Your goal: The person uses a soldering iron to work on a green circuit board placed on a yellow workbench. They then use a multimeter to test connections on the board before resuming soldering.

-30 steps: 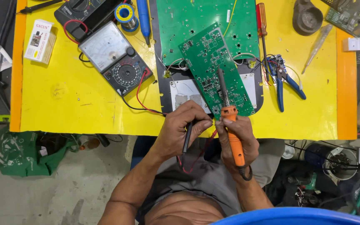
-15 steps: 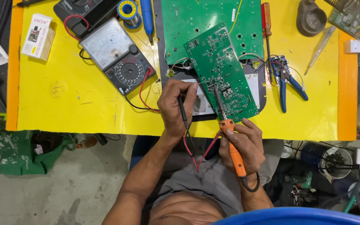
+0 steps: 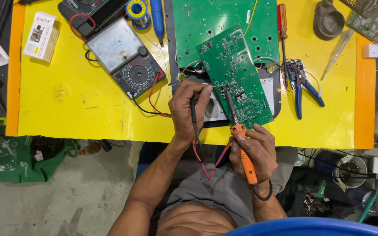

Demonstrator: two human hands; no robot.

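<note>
My left hand [image 3: 190, 110] grips a black meter probe [image 3: 194, 114], with red and black leads trailing down from it. It rests at the lower left edge of a tilted green circuit board [image 3: 237, 74]. My right hand [image 3: 253, 153] holds an orange-handled soldering iron [image 3: 246, 158], whose metal tip lies on the board's lower part. The tilted board sits on a bigger green board [image 3: 215, 22] and a dark base, all on a yellow table [image 3: 75, 105].
An analogue multimeter [image 3: 125, 59] lies left of the boards, with a solder reel [image 3: 137, 9] and small box [image 3: 41, 36] beyond it. Blue-handled pliers [image 3: 305, 89] and a red screwdriver [image 3: 281, 26] lie to the right. A green bag [image 3: 14, 153] sits on the floor.
My left hand moved up from the table's front edge onto the board with the probe. My right hand and the soldering iron shifted slightly right and lower.
</note>
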